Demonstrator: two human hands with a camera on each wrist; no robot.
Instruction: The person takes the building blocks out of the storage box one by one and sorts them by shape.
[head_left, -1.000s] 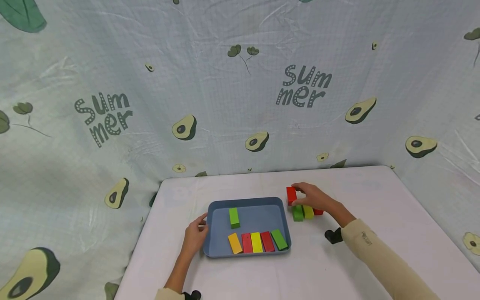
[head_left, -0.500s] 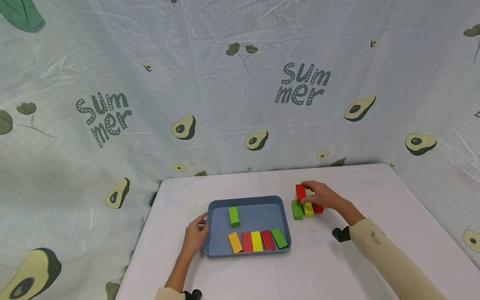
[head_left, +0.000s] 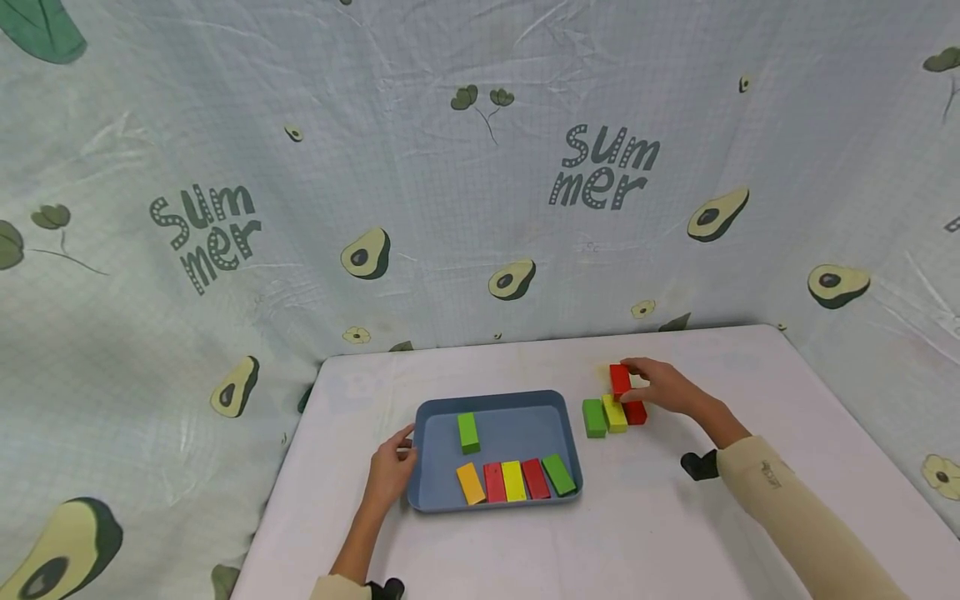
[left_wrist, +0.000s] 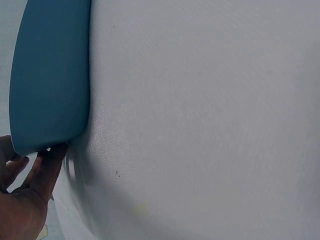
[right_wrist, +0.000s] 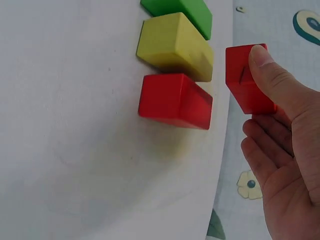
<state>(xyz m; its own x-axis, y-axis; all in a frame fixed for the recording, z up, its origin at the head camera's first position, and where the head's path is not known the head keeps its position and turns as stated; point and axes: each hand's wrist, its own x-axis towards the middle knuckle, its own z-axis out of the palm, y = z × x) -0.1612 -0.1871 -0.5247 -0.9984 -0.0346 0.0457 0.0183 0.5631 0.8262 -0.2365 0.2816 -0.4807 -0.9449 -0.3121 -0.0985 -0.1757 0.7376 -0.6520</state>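
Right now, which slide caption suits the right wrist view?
Fingers hold a red block near a green, a yellow and another red one.

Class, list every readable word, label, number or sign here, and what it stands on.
"summer", on the left of the pale avocado-print sheet
"summer", right of centre on that sheet
Dark lettering on the beige right sleeve: too small to read
Grey mark, right edge: cut off, unreadable

At three o'clock the right hand pinches a red block; from twelve o'clock inward sit a green block, yellow block and second red block.
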